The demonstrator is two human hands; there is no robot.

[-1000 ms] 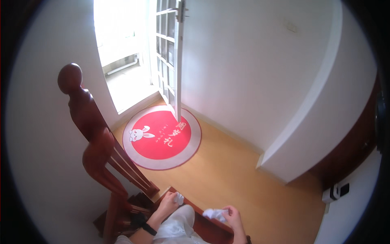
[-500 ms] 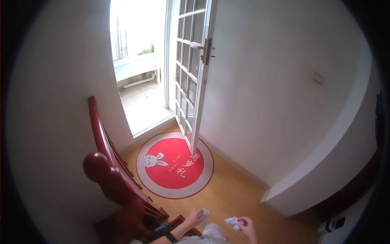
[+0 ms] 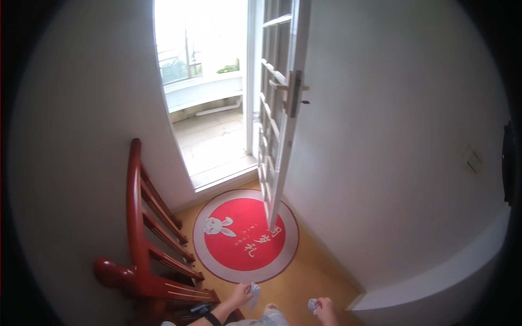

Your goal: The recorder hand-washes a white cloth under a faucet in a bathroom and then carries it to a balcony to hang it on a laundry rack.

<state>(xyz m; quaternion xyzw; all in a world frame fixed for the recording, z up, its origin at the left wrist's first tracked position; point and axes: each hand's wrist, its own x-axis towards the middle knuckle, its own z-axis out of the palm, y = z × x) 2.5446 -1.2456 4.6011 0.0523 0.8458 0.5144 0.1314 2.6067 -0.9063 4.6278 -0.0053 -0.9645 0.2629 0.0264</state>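
At the lower edge, my left hand (image 3: 240, 295) is closed on a small crumpled piece of pale, whitish-blue soft material (image 3: 253, 294); a dark band circles that wrist. A similar pale crumpled piece (image 3: 312, 306) sticks out from my right hand (image 3: 324, 307), pinched by the fingers. Whether these are cloth or tissue I cannot make out. Both hands are held apart over the wooden floor, just on the near side of a round red mat (image 3: 244, 255) with a grey border and a rabbit picture.
A white glazed door (image 3: 283, 163) stands swung inward over the mat, its handle (image 3: 278, 85) on the free edge. Beyond the doorway lies a bright tiled balcony (image 3: 212, 141). On the left runs a dark red wooden stair railing (image 3: 134, 206) with a rounded newel post (image 3: 111, 273). White walls flank the space.
My view has moved nearer to the doorway and railing. Both hands still hold their pale pieces; the left has shifted a little to the left in the picture.
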